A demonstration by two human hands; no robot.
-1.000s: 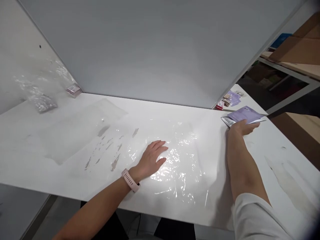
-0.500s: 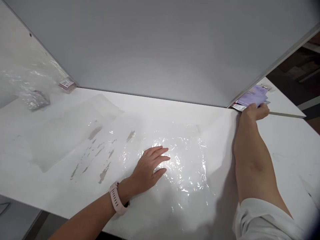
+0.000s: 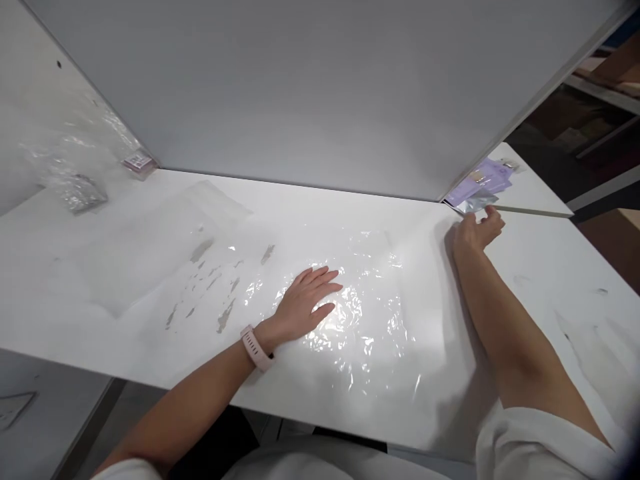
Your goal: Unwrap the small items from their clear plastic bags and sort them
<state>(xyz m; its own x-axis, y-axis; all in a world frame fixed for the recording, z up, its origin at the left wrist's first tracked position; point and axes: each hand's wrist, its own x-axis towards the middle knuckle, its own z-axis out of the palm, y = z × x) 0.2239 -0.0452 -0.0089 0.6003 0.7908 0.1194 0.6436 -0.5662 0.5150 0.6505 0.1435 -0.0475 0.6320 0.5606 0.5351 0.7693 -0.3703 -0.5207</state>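
My left hand (image 3: pixel 306 303), with a pink wristband (image 3: pixel 256 348) at the wrist, lies flat with fingers spread on a clear, wrinkled plastic bag (image 3: pixel 367 343). The bag is spread over the white tabletop (image 3: pixel 300 393). Over on the right, my right hand (image 3: pixel 477 230) is at the panel's corner, just in front of a silver packet (image 3: pixel 480 200) and several purple packets (image 3: pixel 487 177). Its thumb and fingers are apart, with nothing visible between them. Whether the fingertips touch the silver packet I cannot tell.
A tall grey panel (image 3: pixel 310 93) stands along the table's back edge. Crumpled clear plastic (image 3: pixel 83 190) and a small pink-edged packet (image 3: pixel 139 162) lie at the back left. A translucent sheet (image 3: pixel 145 257) lies left of the bag. Shelves (image 3: pixel 600 100) stand beyond, at right.
My right hand has come off the purple packets, and the silver packet now shows in front of them. My left hand stays flat on the bag. The camera view has shifted.
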